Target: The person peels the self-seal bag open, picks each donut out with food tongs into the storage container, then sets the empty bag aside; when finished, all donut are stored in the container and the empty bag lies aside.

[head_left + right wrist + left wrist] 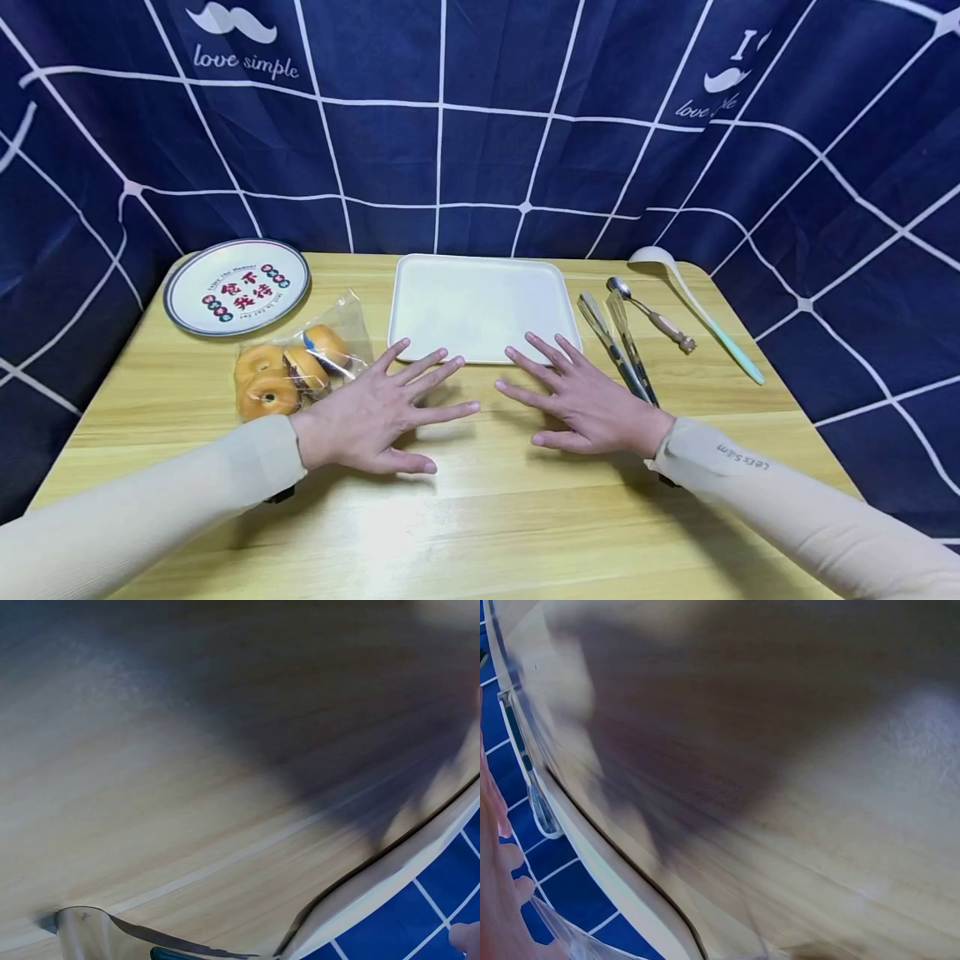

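Both hands are spread over the table with fingers straight, holding nothing. The left hand [377, 414] is just right of a clear bag of bread [267, 392] with ring-shaped buns and others in it; its fingertips reach toward the near edge of a white rectangular tray [483, 304]. The right hand [588, 406] lies below the tray's right corner, beside two metal utensils with dark handles [630, 371], partly hidden behind the hand and wrist. In the left wrist view the tray [622, 877] and fingers [502, 855] show at the left edge.
A round plate [236, 287] with printed red characters sits back left. At the right lie a metal scoop-like spoon [652, 315] with a brownish handle and a white ladle [697, 308] with a mint handle end. A dark blue gridded cloth [480, 158] hangs around the table.
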`<state>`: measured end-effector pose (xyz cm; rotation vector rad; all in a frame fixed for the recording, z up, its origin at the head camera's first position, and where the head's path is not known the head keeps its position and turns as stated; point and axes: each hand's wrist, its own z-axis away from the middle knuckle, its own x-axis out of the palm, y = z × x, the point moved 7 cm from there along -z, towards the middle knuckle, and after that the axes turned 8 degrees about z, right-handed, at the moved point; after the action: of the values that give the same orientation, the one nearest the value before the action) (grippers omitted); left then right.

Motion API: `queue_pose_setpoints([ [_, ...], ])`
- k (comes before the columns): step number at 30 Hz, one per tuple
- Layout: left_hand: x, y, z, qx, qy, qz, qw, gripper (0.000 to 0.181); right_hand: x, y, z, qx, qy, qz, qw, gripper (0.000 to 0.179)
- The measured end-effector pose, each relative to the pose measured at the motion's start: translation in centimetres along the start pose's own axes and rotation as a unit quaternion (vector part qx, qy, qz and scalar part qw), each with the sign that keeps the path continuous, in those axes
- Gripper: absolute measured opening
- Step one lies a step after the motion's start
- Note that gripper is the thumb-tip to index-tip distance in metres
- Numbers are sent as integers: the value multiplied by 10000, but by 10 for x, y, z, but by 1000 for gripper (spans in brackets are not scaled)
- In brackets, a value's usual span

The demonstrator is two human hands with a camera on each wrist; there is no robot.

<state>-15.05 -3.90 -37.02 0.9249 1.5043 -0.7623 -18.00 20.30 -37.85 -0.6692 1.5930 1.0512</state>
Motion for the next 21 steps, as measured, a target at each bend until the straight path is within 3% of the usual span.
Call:
queue_pose_setpoints([
  [11,0,-5,3,-178,-146,41,9997,78,-4,0,1,120,114,-9,9999,74],
  [15,-4,-6,5,-187,-49,45,9998,78,-5,0,-1,232,27,-158,9996,75],
  [18,-14,-10,9,-328,115,227,9991,80,-6,0,-10,441,-159,-670,9967,75],
  [21,-28,-20,20,-669,243,312,9970,80,-8,3,-28,881,-454,-1725,9800,72],
])
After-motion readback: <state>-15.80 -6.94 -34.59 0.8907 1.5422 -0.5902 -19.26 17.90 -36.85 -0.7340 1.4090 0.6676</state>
